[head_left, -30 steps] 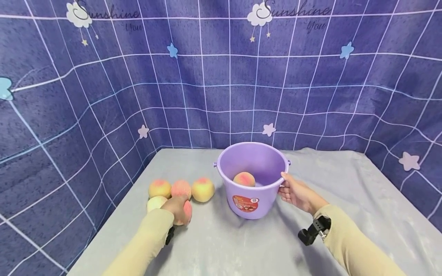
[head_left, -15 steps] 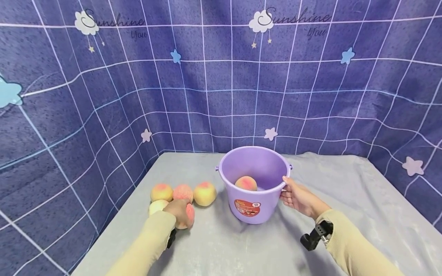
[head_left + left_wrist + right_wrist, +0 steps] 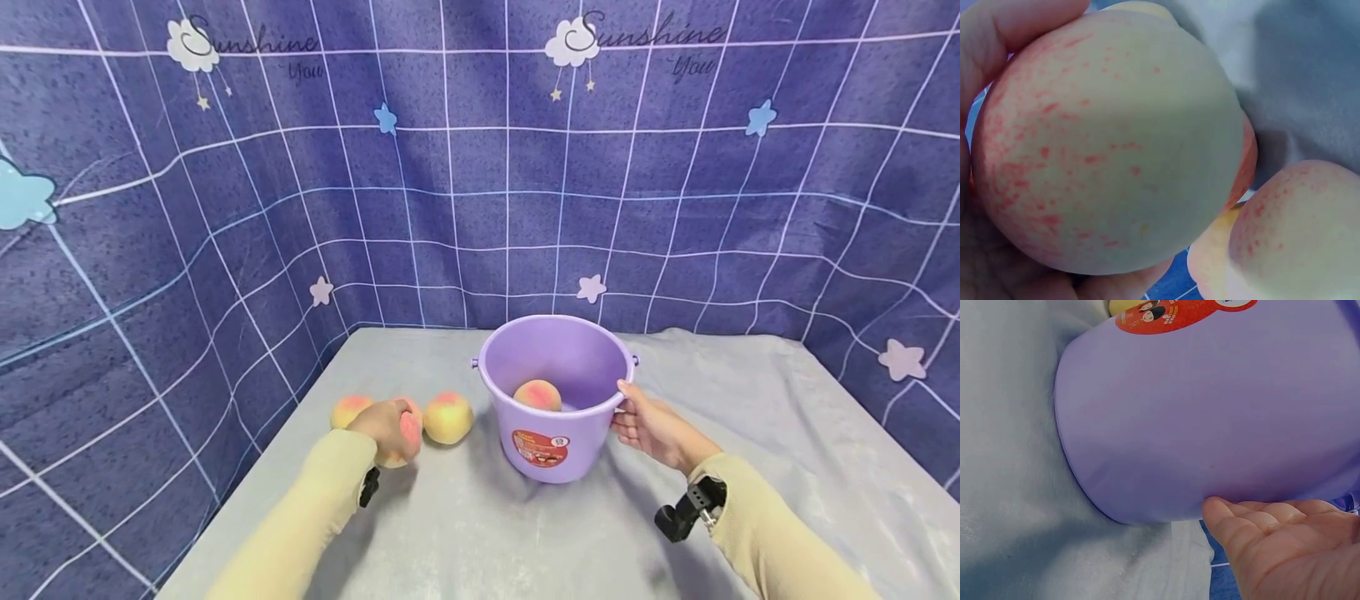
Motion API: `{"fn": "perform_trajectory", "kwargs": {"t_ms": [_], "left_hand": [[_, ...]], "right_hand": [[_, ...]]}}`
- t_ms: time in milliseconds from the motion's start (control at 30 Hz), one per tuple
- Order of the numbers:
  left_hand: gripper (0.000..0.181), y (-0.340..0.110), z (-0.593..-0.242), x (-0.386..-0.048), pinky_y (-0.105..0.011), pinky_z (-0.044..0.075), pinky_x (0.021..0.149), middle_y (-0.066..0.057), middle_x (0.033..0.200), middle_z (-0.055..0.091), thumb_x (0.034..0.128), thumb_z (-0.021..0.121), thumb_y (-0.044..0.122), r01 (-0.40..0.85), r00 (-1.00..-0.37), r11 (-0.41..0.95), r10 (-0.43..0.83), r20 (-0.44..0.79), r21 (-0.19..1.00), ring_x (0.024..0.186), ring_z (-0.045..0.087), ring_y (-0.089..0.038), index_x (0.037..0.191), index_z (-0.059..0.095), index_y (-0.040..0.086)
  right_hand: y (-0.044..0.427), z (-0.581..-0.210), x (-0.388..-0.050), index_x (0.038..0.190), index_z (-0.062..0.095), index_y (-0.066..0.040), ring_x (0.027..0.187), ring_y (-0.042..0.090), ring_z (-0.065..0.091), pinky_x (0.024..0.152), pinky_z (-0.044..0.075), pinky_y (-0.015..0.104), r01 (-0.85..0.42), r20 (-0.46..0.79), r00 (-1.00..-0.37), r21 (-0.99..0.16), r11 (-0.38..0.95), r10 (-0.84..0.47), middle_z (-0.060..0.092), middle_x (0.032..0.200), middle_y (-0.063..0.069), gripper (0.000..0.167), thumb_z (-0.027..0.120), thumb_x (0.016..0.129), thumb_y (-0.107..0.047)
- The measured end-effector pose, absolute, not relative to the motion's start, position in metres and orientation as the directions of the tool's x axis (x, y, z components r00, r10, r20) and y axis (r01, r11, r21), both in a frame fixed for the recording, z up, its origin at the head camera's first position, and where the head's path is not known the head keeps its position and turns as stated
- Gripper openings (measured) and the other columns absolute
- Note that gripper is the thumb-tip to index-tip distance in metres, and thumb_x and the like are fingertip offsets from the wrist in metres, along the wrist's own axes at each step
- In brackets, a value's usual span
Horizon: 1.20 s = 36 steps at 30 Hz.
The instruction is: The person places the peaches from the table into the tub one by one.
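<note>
Purple bucket (image 3: 583,442), right hand (image 3: 660,432) gripping its four-o'clock rim (image 3: 604,407), holds one peach (image 3: 537,395); left hand (image 3: 381,427) clutches another peach (image 3: 1110,144); perhaps four remain outside.

Place: curtained-off work area, room unclear | star-print curtain (image 3: 480,218) | grey cloth-covered surface (image 3: 480,542)

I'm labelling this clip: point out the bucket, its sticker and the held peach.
Bucket (image 3: 1197,419), right wrist view, outer wall.
Sticker (image 3: 540,448), head view, its middle.
Held peach (image 3: 1107,144), left wrist view, middle of facing side.
</note>
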<state>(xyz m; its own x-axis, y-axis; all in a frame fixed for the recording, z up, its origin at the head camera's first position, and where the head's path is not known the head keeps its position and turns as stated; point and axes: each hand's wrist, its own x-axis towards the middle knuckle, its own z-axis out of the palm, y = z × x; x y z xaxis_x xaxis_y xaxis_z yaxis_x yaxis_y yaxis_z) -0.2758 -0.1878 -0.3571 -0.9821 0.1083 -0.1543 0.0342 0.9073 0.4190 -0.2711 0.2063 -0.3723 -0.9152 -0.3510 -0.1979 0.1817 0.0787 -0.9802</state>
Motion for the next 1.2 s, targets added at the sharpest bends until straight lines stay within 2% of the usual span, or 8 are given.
{"fn": "perform_trajectory", "kwargs": {"t_ms": [133, 333, 567, 767, 1033, 1067, 1200], "left_hand": [[0.071, -0.188, -0.35, -0.276, -0.029, 0.048, 0.055, -0.013, 0.1, 0.058, 0.0595, 0.077, 0.006, 0.022, -0.976, 0.903, 0.112, -0.188, 0.429, 0.08, 0.054, -0.024, 0.126, 0.053, 0.004], [0.066, -0.186, -0.339, -0.278, -0.031, 0.05, 0.061, -0.013, 0.104, 0.059, 0.0586, 0.079, 0.008, 0.053, -0.971, 0.901, 0.148, -0.19, 0.43, 0.085, 0.053, -0.025, 0.12, 0.056, 0.002], [0.061, -0.188, -0.327, -0.283, -0.033, 0.048, 0.076, -0.008, 0.097, 0.061, 0.0575, 0.078, 0.012, 0.119, -0.966, 0.907, 0.2, -0.165, 0.404, 0.086, 0.054, -0.022, 0.114, 0.058, 0.001], [0.063, -0.187, -0.313, -0.285, -0.032, 0.047, 0.069, -0.009, 0.094, 0.06, 0.0598, 0.076, 0.015, 0.164, -0.959, 0.917, 0.234, -0.159, 0.363, 0.082, 0.054, -0.023, 0.118, 0.056, -0.002], [0.065, -0.178, -0.299, -0.284, -0.034, 0.051, 0.072, -0.012, 0.099, 0.062, 0.0625, 0.079, 0.016, 0.131, -0.964, 0.885, 0.219, -0.151, 0.447, 0.086, 0.058, -0.025, 0.12, 0.055, -0.001], [0.065, -0.179, -0.301, -0.288, -0.034, 0.052, 0.069, -0.011, 0.098, 0.062, 0.0623, 0.08, 0.019, 0.134, -0.966, 0.884, 0.218, -0.142, 0.447, 0.084, 0.059, -0.024, 0.12, 0.056, 0.0], [0.069, -0.174, -0.291, -0.292, -0.039, 0.051, 0.077, -0.013, 0.106, 0.063, 0.0641, 0.08, 0.027, 0.184, -0.96, 0.908, 0.248, -0.129, 0.375, 0.091, 0.058, -0.026, 0.123, 0.055, 0.0]], "right_hand": [[0.207, -0.372, -0.272, 0.139, 0.004, 0.024, 0.136, 0.049, 0.019, 0.111, 0.02, 0.051, 0.183, -0.2, -0.918, -0.98, 0.083, -0.342, 0.011, 0.145, 0.042, 0.085, 0.02, 0.101, -0.05], [0.207, -0.373, -0.273, 0.139, 0.005, 0.024, 0.136, 0.049, 0.02, 0.111, 0.021, 0.051, 0.181, -0.198, -0.92, -0.98, 0.081, -0.338, 0.011, 0.145, 0.042, 0.085, 0.02, 0.101, -0.05], [0.207, -0.372, -0.272, 0.139, 0.003, 0.024, 0.135, 0.051, 0.017, 0.11, 0.019, 0.052, 0.173, -0.186, -0.917, -0.983, 0.066, -0.354, 0.008, 0.144, 0.044, 0.084, 0.022, 0.101, -0.048], [0.207, -0.371, -0.271, 0.139, 0.001, 0.025, 0.135, 0.051, 0.015, 0.11, 0.018, 0.052, 0.175, -0.184, -0.916, -0.983, 0.058, -0.358, 0.006, 0.143, 0.045, 0.082, 0.022, 0.102, -0.046], [0.207, -0.37, -0.272, 0.139, 0.001, 0.025, 0.135, 0.052, 0.014, 0.11, 0.018, 0.053, 0.17, -0.182, -0.915, -0.983, 0.065, -0.361, 0.006, 0.143, 0.045, 0.083, 0.022, 0.102, -0.046], [0.207, -0.37, -0.272, 0.139, 0.001, 0.025, 0.134, 0.052, 0.014, 0.11, 0.018, 0.053, 0.17, -0.182, -0.914, -0.983, 0.065, -0.362, 0.006, 0.143, 0.045, 0.083, 0.022, 0.102, -0.046], [0.208, -0.371, -0.272, 0.138, 0.0, 0.025, 0.135, 0.052, 0.013, 0.11, 0.017, 0.053, 0.176, -0.188, -0.912, -0.982, 0.065, -0.364, 0.005, 0.143, 0.045, 0.082, 0.021, 0.102, -0.046]]}}
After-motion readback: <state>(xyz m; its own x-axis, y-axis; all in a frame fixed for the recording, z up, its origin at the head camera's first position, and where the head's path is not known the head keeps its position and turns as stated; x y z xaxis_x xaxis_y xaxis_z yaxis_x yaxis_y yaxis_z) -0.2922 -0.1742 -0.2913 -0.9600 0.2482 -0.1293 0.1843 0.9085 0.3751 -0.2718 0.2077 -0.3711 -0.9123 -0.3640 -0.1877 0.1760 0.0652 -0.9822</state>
